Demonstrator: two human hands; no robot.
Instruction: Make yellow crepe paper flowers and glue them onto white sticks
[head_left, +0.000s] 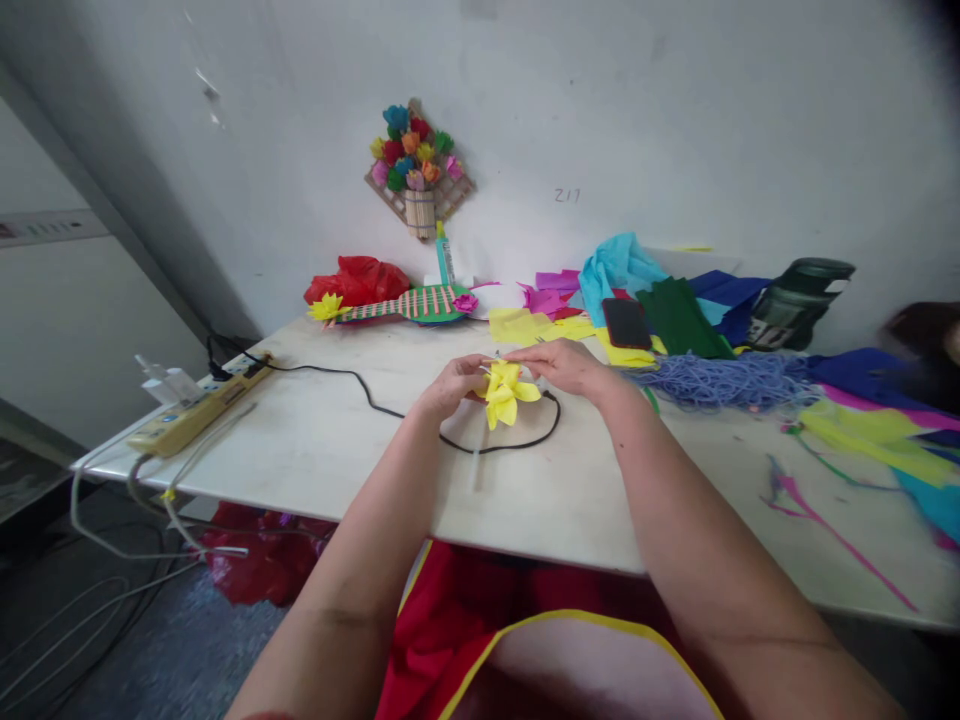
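Note:
A yellow paper flower (502, 392) is between my hands over the middle of the white table, its petals spread toward me. My left hand (456, 384) grips it from the left, fingers closed at its back edge. From the other side, my right hand (564, 366) reaches in with fingers pressed together at the flower's top. A small pale tip shows between the fingertips; I cannot make out what it is. Below the flower, a translucent stick (477, 468) points toward me. A black cord (495, 449) loops around beneath the flower and ends near my right hand.
A power strip (202, 408) sits at the left edge. Behind are a guitar-shaped craft (409, 308), a glue tube (445, 258) and a red bag (360, 280). To the right lie a phone (627, 324), crepe paper (686, 315), tangled blue-grey strings (727, 382) and a dark jar (799, 303).

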